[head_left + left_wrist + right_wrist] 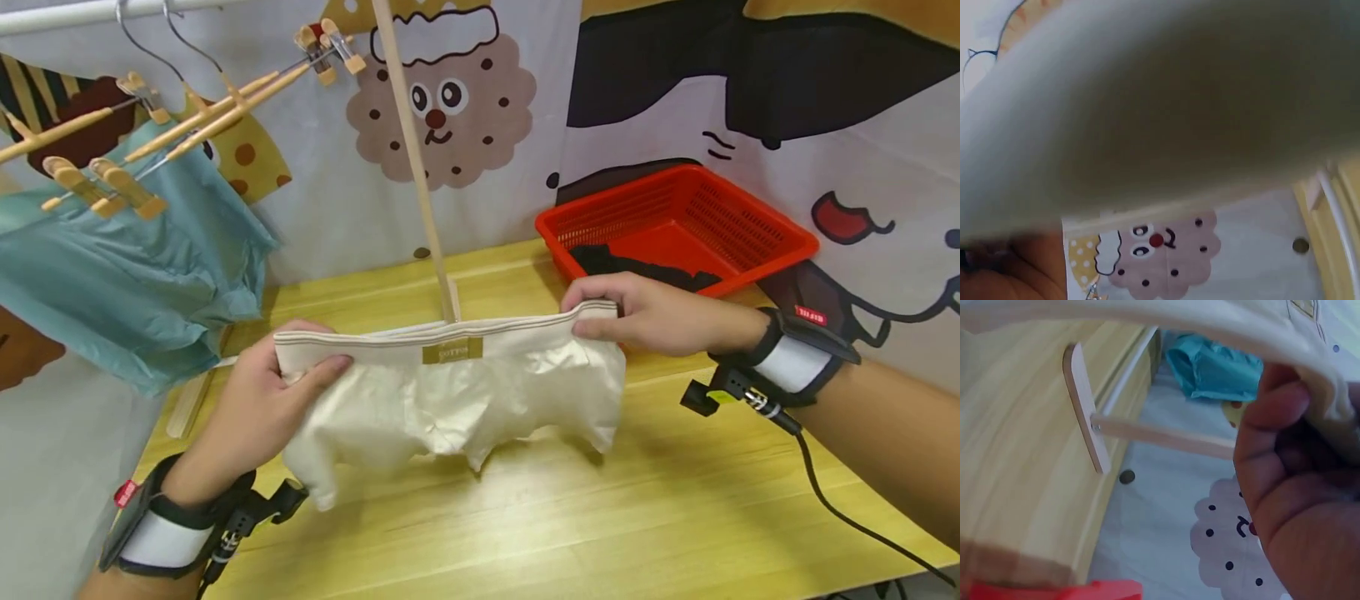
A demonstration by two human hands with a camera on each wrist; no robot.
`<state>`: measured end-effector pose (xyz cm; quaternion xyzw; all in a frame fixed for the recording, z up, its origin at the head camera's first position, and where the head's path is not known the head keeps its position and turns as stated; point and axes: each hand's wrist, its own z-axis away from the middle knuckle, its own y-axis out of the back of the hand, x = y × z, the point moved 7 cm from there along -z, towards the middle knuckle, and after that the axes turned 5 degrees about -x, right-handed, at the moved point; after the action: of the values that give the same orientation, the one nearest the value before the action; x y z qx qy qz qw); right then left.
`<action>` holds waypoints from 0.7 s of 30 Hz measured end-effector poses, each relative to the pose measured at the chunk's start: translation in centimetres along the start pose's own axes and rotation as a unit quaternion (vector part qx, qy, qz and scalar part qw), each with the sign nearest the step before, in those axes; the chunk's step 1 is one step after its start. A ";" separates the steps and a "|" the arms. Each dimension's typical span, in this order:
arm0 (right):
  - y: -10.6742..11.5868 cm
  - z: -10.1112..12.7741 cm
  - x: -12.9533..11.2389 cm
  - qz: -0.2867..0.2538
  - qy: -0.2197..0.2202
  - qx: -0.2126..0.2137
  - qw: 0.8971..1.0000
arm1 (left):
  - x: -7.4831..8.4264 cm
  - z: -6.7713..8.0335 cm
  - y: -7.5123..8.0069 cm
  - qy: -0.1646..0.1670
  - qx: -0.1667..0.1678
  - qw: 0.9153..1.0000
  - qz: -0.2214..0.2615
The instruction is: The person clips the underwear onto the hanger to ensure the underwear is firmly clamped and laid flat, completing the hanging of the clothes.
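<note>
A yellow wooden table [675, 517] carried a red basket [780, 242] at its far right, with dark cloth inside. A teal garment [127, 283] hung from clip hangers [97, 183] at the left, beside an upright wooden pole [412, 158]. Above the table, cream shorts [450, 392] were stretched out by the waistband. The left hand [262, 400] pinched its left end, thumb on top; the right hand [652, 312] pinched the right end. The step looked like spreading the shorts flat; next would call for an even, taut waistband.
</note>
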<state>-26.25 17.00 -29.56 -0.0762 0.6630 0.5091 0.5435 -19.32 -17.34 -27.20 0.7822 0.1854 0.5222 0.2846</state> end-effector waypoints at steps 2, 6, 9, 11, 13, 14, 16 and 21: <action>-0.7 0.6 0.1 -0.024 0.004 -0.033 0.999 | 0.1 0.8 -0.3 0.007 -0.020 1.000 0.012; -1.5 1.3 0.6 -0.075 -0.003 -0.069 0.995 | 0.0 2.0 -1.2 0.017 -0.072 0.994 0.076; -2.0 1.2 1.7 -0.113 -0.035 -0.069 0.991 | -0.8 2.3 -2.4 0.039 -0.124 0.982 0.137; -2.5 0.7 3.1 -0.117 -0.064 -0.058 0.989 | -2.1 2.2 -3.4 0.063 -0.154 0.973 0.158; -3.3 -0.2 4.8 -0.095 -0.088 -0.042 0.991 | -4.0 1.9 -4.4 0.092 -0.173 0.969 0.148; -3.6 -0.6 5.7 -0.070 -0.098 -0.032 0.992 | -5.1 1.8 -5.0 0.109 -0.180 0.967 0.141; -4.5 -1.6 7.2 -0.031 -0.100 -0.021 0.994 | -7.3 1.4 -5.9 0.128 -0.188 0.967 0.116; -5.7 -4.3 9.5 0.062 -0.086 0.018 0.994 | -11.5 0.5 -7.4 0.162 -0.204 0.960 0.101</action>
<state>-29.05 15.34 -40.97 0.0195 0.6264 0.5342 0.5674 -23.26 -18.51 -40.31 0.6271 0.0389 0.6950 0.3496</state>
